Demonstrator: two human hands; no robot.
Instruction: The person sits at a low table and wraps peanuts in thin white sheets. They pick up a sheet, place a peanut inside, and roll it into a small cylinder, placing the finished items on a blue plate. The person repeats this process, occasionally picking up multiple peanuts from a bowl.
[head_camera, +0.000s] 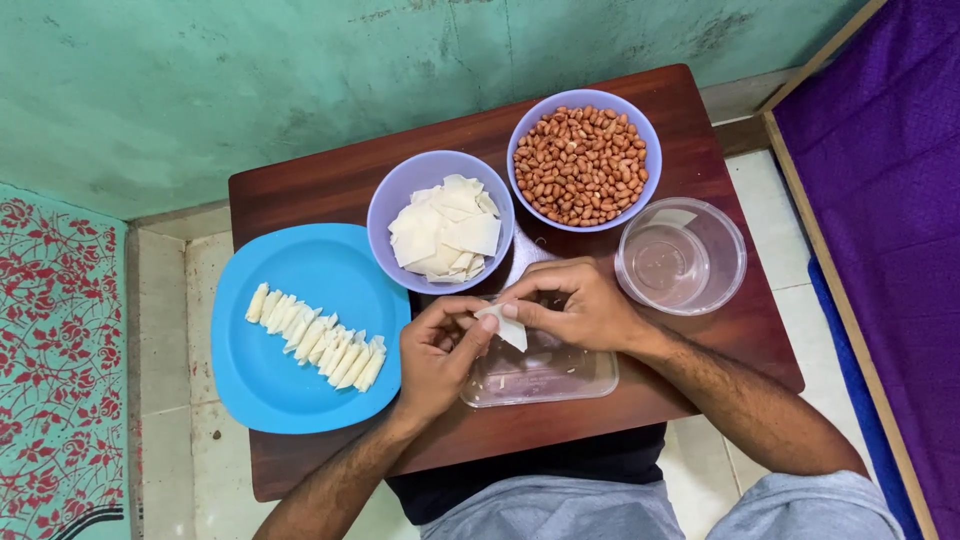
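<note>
Both hands meet over a clear rectangular lid (560, 375) at the table's front middle. My left hand (435, 355) and my right hand (575, 305) together pinch a small folded white dough wrapper (507, 325). Just behind them stands a lilac bowl (395, 200) holding a pile of flat white wrappers (445, 235). A second lilac bowl (640, 135) farther right is full of brown peanuts (580, 165). To the left, a blue plate (300, 390) carries a diagonal row of several rolled white pieces (315, 335).
A clear round plastic container (725, 270) with a little water stands right of my right hand. Everything rests on a small dark wooden table (320, 180) against a green wall. A purple-covered bed (880, 200) borders the right; tiled floor lies around.
</note>
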